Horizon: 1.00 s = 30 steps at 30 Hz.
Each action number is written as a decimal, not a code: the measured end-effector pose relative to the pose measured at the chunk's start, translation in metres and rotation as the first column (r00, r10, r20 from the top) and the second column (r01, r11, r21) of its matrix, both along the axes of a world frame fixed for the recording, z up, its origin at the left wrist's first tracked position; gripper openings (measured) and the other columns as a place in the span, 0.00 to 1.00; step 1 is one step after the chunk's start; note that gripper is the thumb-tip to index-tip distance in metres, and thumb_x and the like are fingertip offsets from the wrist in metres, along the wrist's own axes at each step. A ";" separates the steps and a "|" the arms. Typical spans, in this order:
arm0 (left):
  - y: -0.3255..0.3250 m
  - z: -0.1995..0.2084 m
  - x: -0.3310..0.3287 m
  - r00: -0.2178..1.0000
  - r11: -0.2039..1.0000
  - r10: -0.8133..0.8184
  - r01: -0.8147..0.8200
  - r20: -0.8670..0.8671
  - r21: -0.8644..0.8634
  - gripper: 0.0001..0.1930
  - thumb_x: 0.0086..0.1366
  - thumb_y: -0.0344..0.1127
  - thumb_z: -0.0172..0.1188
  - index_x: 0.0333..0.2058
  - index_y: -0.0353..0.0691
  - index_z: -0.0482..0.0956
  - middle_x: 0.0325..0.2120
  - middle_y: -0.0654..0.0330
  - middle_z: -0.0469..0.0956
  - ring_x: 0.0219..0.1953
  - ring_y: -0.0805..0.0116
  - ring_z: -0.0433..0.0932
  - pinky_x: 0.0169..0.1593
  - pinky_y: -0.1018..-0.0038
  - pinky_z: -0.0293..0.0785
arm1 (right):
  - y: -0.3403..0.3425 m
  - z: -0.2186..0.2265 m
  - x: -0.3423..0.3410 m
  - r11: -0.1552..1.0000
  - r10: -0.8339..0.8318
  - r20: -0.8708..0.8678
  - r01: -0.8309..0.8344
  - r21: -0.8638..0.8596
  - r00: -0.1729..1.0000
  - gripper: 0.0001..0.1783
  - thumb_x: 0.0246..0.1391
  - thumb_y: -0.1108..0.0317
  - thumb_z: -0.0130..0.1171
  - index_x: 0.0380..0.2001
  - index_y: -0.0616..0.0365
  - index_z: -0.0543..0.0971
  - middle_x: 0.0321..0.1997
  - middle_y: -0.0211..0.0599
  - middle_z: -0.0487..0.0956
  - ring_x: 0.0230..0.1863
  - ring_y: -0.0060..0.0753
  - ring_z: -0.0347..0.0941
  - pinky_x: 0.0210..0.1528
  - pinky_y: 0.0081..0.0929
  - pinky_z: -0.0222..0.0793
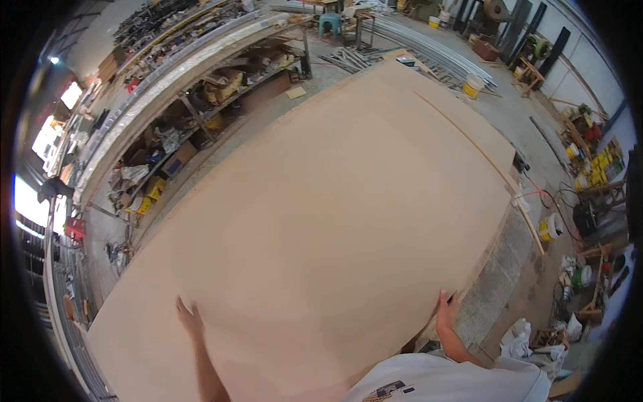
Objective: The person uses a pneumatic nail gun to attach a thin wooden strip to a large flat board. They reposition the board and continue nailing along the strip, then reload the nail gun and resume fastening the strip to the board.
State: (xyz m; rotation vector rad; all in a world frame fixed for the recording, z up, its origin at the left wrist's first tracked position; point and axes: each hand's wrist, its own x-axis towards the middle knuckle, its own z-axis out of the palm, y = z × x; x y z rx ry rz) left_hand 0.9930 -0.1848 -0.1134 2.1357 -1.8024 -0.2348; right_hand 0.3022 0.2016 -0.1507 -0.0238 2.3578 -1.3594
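A very large, flat tan board (301,201), like a sheet of fibreboard, spreads out in front of me and fills most of the view. On its near left part rests my left hand (190,319), thumb and fingers apart, with nothing held. My right hand (447,309) is at the board's right edge near my body, closed on that edge; part of its fingers is hidden beyond the edge. A long thin wooden strip (462,134) lies across the far right of the board. A second strip (532,228) juts past the right edge.
To the left stands a long rack (194,110) loaded with scrap and boxes. Long metal profiles (429,43) and a yellow-white bucket (473,86) lie beyond the board's far end. Another bucket (550,228), cables and clutter occupy the floor on the right.
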 end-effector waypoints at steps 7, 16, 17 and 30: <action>-0.257 -0.036 0.078 0.944 0.987 -0.159 0.159 0.289 0.027 0.34 0.74 0.45 0.55 0.72 0.34 0.58 0.71 0.41 0.60 0.72 0.44 0.59 0.73 0.53 0.57 | -0.009 -0.022 0.012 0.975 -0.096 0.040 0.102 -0.198 0.995 0.57 0.67 0.43 0.58 0.78 0.61 0.35 0.83 0.52 0.41 0.81 0.51 0.40 0.78 0.46 0.44; -0.375 -0.064 0.146 0.983 0.993 -0.111 0.116 0.144 -0.024 0.24 0.77 0.52 0.49 0.51 0.34 0.79 0.50 0.36 0.79 0.57 0.38 0.75 0.58 0.51 0.69 | -0.027 -0.002 0.020 0.953 -0.073 0.077 0.093 -0.288 0.994 0.55 0.64 0.50 0.65 0.78 0.57 0.42 0.79 0.48 0.52 0.76 0.48 0.53 0.74 0.47 0.55; -0.373 -0.073 0.143 0.990 0.980 -0.086 0.104 0.108 -0.172 0.25 0.77 0.52 0.48 0.46 0.33 0.81 0.47 0.34 0.80 0.54 0.36 0.77 0.55 0.49 0.70 | -0.024 -0.002 0.018 0.957 -0.082 0.062 0.096 -0.274 0.995 0.54 0.64 0.51 0.66 0.78 0.57 0.43 0.78 0.47 0.54 0.75 0.47 0.55 0.73 0.47 0.57; -0.346 -0.058 0.159 0.986 0.994 -0.096 0.103 0.137 -0.043 0.32 0.77 0.56 0.46 0.43 0.24 0.79 0.39 0.34 0.79 0.45 0.35 0.78 0.48 0.48 0.71 | -0.060 0.032 0.027 0.961 -0.122 0.049 0.130 -0.243 0.991 0.42 0.66 0.53 0.64 0.73 0.59 0.57 0.70 0.41 0.67 0.68 0.40 0.65 0.69 0.41 0.63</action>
